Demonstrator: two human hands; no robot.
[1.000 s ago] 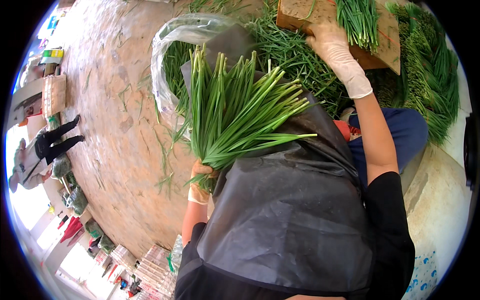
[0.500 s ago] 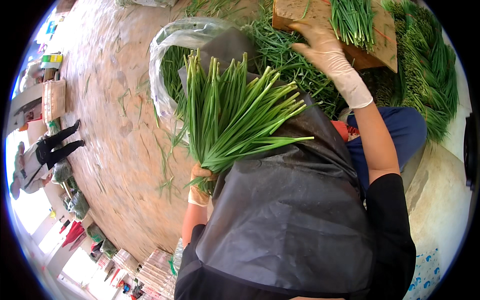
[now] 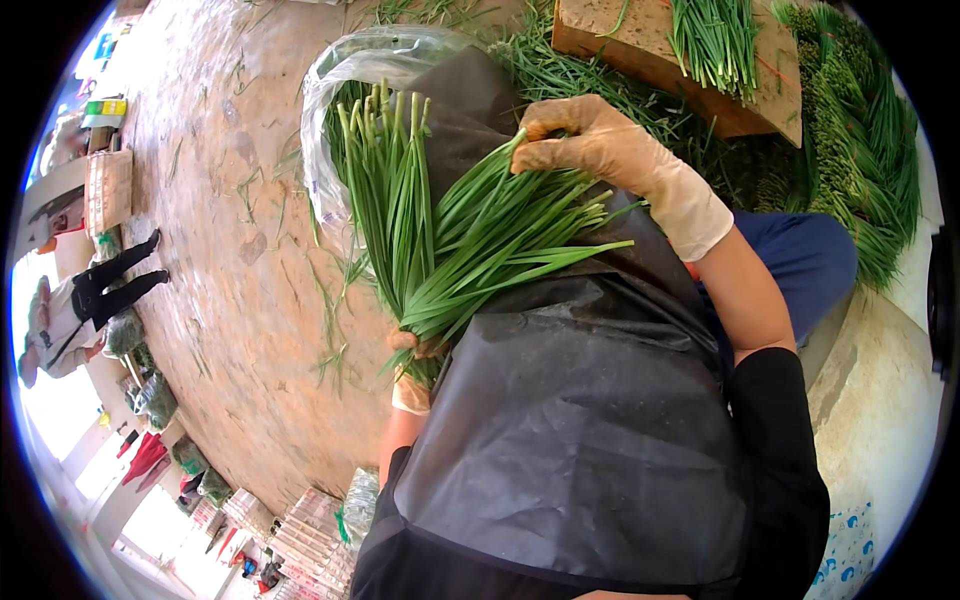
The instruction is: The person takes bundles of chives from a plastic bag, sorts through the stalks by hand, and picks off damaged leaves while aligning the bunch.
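Note:
My gloved left hand [image 3: 416, 350] is closed round one end of a bunch of long green stalks, which look like garlic chives [image 3: 400, 215]. From that grip the bunch fans out over the black apron [image 3: 570, 420] on my lap, its pale cut ends pointing away from me. The stalks are split into an upright group on the left and a slanted group on the right. My gloved right hand [image 3: 565, 140] pinches stalk tips at the top of the slanted group, thumb and forefinger together.
A clear plastic bag [image 3: 320, 130] with greens lies beyond the bunch. At the far right, a wooden board [image 3: 620, 35] carries another bunch of stalks [image 3: 715, 45]. Bundled greens [image 3: 850, 150] are stacked beside it. Loose leaves litter the floor [image 3: 230, 250]; a person [image 3: 85, 305] is at the left.
My right hand has come down and left from beside the board, closing from spread fingers onto stalk tips. The fanned bunch has parted into two groups. My left hand keeps its grip.

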